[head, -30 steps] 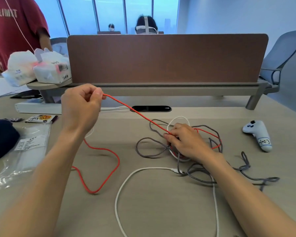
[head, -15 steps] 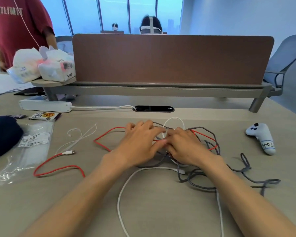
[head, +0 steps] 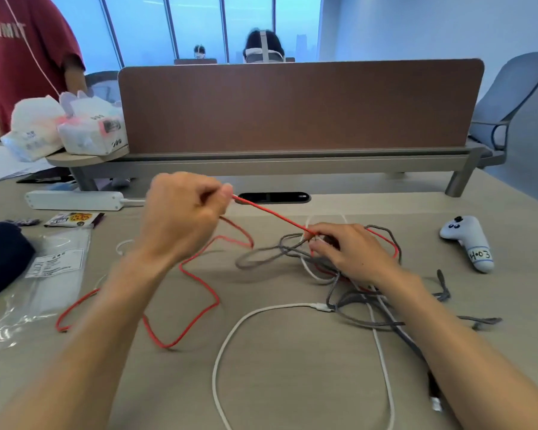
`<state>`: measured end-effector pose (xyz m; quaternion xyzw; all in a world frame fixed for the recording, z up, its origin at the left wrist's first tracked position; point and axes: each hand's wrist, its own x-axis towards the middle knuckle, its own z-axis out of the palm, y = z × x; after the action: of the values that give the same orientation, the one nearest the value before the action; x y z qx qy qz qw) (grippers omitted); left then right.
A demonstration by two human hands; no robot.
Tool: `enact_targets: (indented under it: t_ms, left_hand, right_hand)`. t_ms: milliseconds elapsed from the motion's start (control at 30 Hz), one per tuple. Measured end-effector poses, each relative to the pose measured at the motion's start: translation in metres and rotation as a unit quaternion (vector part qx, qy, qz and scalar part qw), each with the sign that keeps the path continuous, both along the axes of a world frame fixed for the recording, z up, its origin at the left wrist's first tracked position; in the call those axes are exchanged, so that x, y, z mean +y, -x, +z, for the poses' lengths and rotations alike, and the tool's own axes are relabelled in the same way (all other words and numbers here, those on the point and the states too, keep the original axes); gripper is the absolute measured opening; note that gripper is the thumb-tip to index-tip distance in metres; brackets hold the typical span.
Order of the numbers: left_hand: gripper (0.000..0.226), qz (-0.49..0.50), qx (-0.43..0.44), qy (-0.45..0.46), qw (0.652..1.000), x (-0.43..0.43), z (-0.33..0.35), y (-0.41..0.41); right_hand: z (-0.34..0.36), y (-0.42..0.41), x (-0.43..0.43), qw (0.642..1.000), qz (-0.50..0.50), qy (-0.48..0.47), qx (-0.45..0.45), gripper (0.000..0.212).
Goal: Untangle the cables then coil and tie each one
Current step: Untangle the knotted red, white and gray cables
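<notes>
My left grip [head: 180,218] is pressed together, thumb and forefinger pinching the red cable [head: 271,214], and it is raised off the bench [head: 292,383] up and to the left of the tangle [head: 320,268]. From that pinch the red cable runs taut, slanting down to the right into the tangle. My right grip [head: 354,252] lies on top of the tangle with its fingers bent down over the strands and its fingertips where the taut red line enters. I cannot tell whether it pinches a strand or only presses the knot flat. The slack red cable falls from the left grip and loops loosely across the bench left of the tangle. A grey cable [head: 333,290] trails out on the near and right sides of the tangle, and a white cable [head: 261,310] sweeps a wide loop on its near side. A pale controller [head: 466,243] lies to the right of the tangle, well apart.
</notes>
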<state>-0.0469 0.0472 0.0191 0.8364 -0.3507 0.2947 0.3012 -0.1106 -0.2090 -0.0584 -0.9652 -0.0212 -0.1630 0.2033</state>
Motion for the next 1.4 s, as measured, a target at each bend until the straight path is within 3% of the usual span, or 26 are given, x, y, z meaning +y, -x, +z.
enact_targets:
  t_ms: [167, 233, 333, 433, 567, 700, 1100, 1200, 1300, 1400]
  left_hand:
    - [0.022, 0.107, 0.105, -0.188, 0.971, 0.001, -0.01, -0.011]
    - [0.039, 0.074, 0.133, -0.221, 0.963, -0.006, -0.019, -0.008]
    - [0.054, -0.056, 0.101, -0.175, 0.978, -0.028, -0.03, 0.009]
    - [0.032, -0.121, 0.123, -0.161, 0.972, -0.052, -0.05, 0.025]
    - [0.024, -0.099, 0.104, -0.166, 0.976, -0.057, -0.071, 0.018]
    - [0.033, -0.085, 0.06, -0.134, 0.985, -0.051, -0.058, 0.006]
    - [0.038, -0.04, 0.147, 0.116, 0.981, -0.007, -0.015, -0.014]
    - [0.037, 0.016, 0.151, 0.03, 0.988, -0.005, -0.018, -0.016]
    - [0.016, 0.064, 0.159, -0.107, 0.979, -0.005, -0.022, -0.018]
    - [0.046, 0.011, 0.179, -0.162, 0.97, -0.012, -0.03, -0.013]
  right_hand:
    - [0.002, 0.0, 0.001, 1.0, -0.009, 0.014, 0.002, 0.023]
    - [0.003, 0.0, 0.004, 1.0, -0.003, 0.018, 0.003, 0.023]
    - [0.006, -0.001, 0.011, 0.999, 0.011, 0.043, 0.0, 0.026]
    - [0.008, -0.001, 0.02, 0.998, 0.03, 0.058, -0.01, 0.029]
    - [0.008, 0.0, 0.027, 0.996, 0.052, 0.067, -0.013, 0.027]
    - [0.006, -0.002, 0.019, 0.999, 0.034, 0.035, 0.005, 0.038]
    - [0.01, -0.002, -0.01, 0.999, -0.035, 0.001, -0.004, 0.039]
    - [0.011, 0.001, -0.009, 0.999, -0.031, 0.024, 0.004, 0.029]
    - [0.011, 0.002, -0.004, 0.998, -0.026, 0.05, 0.0, 0.028]
    - [0.009, 0.0, 0.007, 0.997, -0.028, 0.069, -0.002, 0.028]
